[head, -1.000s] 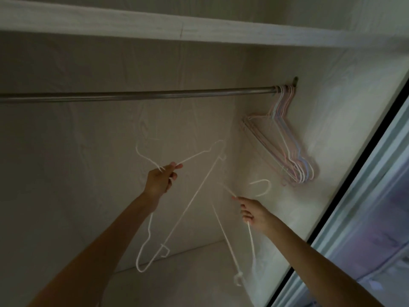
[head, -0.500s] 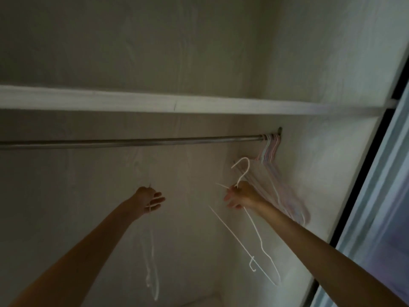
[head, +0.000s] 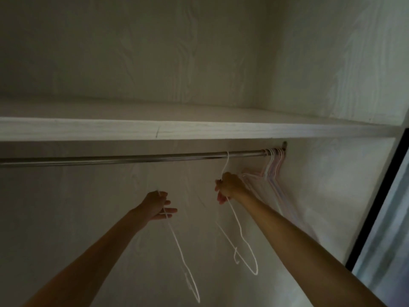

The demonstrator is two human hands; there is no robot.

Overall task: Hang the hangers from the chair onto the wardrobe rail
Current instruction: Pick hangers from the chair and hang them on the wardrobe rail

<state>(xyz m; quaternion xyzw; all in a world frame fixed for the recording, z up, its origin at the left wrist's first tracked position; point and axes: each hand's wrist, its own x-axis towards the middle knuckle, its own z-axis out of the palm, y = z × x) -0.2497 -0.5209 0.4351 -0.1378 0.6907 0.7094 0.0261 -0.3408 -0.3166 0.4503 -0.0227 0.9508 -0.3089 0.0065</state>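
Observation:
A metal wardrobe rail (head: 132,159) runs across under a white shelf. My right hand (head: 230,187) grips a thin white hanger (head: 240,235) at its neck, and the hook sits over the rail just left of a bunch of pastel hangers (head: 273,173) at the rail's right end. My left hand (head: 156,206) is lower and to the left, well below the rail, holding a second white hanger (head: 180,251) that dangles edge-on beneath it. The chair is out of view.
The white shelf (head: 199,130) lies close above the rail. The wardrobe's right side wall (head: 332,185) stands just past the hung hangers, with a dark door frame (head: 380,196) beyond. A long stretch of rail to the left carries nothing.
My right hand rose and brought its hanger's hook over the rail. My left hand lifted slightly with its hanger turned edge-on. The view tilted upward, showing more of the shelf.

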